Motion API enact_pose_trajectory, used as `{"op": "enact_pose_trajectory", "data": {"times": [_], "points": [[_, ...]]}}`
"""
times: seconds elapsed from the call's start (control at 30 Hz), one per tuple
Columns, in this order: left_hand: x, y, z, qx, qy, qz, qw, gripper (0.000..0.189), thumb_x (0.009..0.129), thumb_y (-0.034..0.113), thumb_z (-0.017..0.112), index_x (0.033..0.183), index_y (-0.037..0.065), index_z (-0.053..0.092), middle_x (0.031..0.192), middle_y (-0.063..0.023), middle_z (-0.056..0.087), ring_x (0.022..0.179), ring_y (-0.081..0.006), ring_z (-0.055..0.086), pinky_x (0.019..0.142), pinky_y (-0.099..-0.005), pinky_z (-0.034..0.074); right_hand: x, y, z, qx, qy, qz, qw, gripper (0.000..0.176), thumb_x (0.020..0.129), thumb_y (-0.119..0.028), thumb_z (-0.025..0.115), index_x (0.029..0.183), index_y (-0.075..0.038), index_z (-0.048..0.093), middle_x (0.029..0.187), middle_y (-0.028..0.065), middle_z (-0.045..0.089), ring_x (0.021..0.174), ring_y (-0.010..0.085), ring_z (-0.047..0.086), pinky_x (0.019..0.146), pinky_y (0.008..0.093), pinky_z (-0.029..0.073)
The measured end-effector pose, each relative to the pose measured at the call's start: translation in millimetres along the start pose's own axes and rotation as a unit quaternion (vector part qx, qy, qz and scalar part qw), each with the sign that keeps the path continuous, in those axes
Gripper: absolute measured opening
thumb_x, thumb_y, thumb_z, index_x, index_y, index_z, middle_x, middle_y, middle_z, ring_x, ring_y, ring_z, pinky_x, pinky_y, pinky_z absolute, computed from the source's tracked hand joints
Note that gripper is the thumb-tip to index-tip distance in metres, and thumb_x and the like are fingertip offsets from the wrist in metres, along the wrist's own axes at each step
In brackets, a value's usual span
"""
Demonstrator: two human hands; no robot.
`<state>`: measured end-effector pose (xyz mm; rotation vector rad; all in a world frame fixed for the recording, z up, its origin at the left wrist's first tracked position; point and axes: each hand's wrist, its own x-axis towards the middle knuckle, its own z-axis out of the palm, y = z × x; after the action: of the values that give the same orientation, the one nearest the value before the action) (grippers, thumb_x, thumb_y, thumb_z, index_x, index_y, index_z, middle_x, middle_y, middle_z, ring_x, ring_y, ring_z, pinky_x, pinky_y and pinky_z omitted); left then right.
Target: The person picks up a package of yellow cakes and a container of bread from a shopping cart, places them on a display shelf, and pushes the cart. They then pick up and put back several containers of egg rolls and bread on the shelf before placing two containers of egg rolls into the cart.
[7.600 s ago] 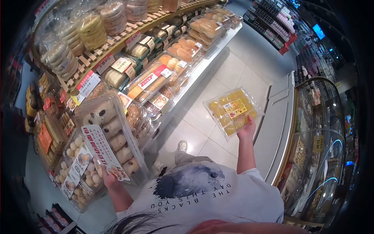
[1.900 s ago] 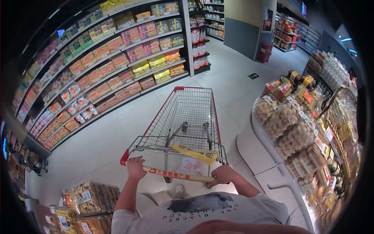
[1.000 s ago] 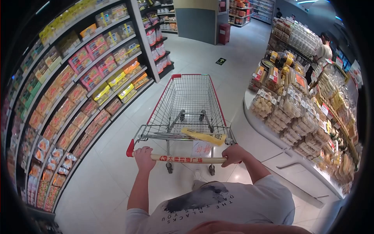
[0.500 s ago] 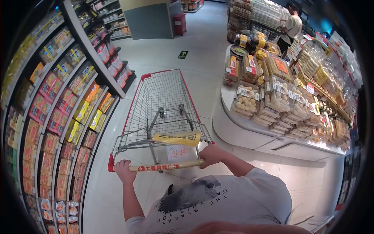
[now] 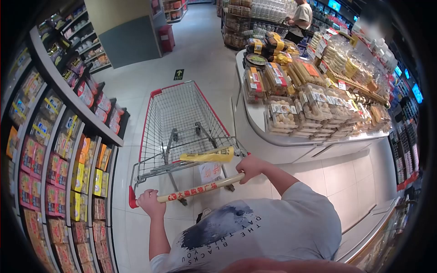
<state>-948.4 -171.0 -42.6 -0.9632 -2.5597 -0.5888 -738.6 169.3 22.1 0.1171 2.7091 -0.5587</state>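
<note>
A wire shopping cart (image 5: 182,118) with red corner pieces stands in front of me. Across its near end runs a cream handle (image 5: 200,191) printed with red characters. My left hand (image 5: 152,203) is closed around the handle's left end, beside the red corner. Toward the right end, my right hand (image 5: 251,166) also grips the handle. Just beyond the handle, a yellow strip with dark lettering (image 5: 207,155) lies across the cart's folded seat area. Under it hangs a white sheet with red characters (image 5: 210,173). The basket's wire mesh shows the floor through it.
Shelves of packaged food (image 5: 59,173) line the left side. On the right, a rounded white display counter (image 5: 255,127) carries stacked clear boxes of baked goods (image 5: 282,113). A person (image 5: 300,20) stands behind it. A red bin (image 5: 166,38) and a green floor arrow (image 5: 179,74) are ahead.
My view has turned right, so the shelves, counter and person appear farther left. The cart handle tilts more, its right end higher. Both hands stay on it.
</note>
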Motion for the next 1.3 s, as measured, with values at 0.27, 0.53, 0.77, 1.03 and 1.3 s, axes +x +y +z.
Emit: {"op": "enact_pose_trajectory", "data": {"times": [0.27,0.53,0.77,1.03,1.3], "points": [[99,-44,46,-0.023,0.009,0.053,0.998,0.021,0.052,0.005,0.061,0.073,0.009,0.058,0.083,-0.0030,0.053,0.077,-0.0244,0.047,0.071,-0.0364,0.032,69,12,-30,0.014,0.034,0.052,0.998,0.042,0.051,-0.043,0.069,0.068,-0.007,0.058,0.057,0.0086,0.054,0.059,0.0256,0.054,0.053,0.0371,0.040],[188,-64,93,-0.013,-0.010,0.080,0.997,0.021,0.053,0.005,0.061,0.074,0.008,0.057,0.078,-0.0071,0.051,0.076,-0.0275,0.046,0.071,-0.0378,0.033,127,37,-69,0.040,0.063,0.078,0.994,0.040,0.049,-0.041,0.068,0.070,-0.007,0.060,0.060,0.0092,0.055,0.063,0.0264,0.056,0.056,0.0375,0.043],[250,-79,120,-0.016,-0.025,0.096,0.995,0.020,0.055,0.002,0.059,0.074,0.006,0.058,0.077,-0.0085,0.050,0.076,-0.0290,0.045,0.071,-0.0374,0.034,167,45,-90,0.058,0.093,0.105,0.988,0.037,0.047,-0.038,0.066,0.067,-0.008,0.060,0.062,0.0093,0.057,0.062,0.0271,0.056,0.055,0.0378,0.043],[287,-106,141,-0.021,0.002,0.162,0.987,0.021,0.055,0.009,0.061,0.076,0.007,0.057,0.074,-0.0078,0.050,0.073,-0.0287,0.046,0.066,-0.0375,0.033,191,36,-99,0.075,0.108,0.160,0.978,0.036,0.045,-0.035,0.067,0.067,-0.008,0.060,0.062,0.0093,0.057,0.061,0.0271,0.056,0.055,0.0376,0.042],[305,-159,133,-0.060,0.001,0.222,0.973,0.019,0.055,0.010,0.062,0.073,0.008,0.055,0.069,-0.0070,0.047,0.069,-0.0285,0.045,0.062,-0.0386,0.032,210,-32,-76,0.083,0.170,0.226,0.956,0.043,0.044,-0.034,0.065,0.077,-0.007,0.061,0.064,0.0108,0.057,0.063,0.0285,0.056,0.055,0.0389,0.043]]}}
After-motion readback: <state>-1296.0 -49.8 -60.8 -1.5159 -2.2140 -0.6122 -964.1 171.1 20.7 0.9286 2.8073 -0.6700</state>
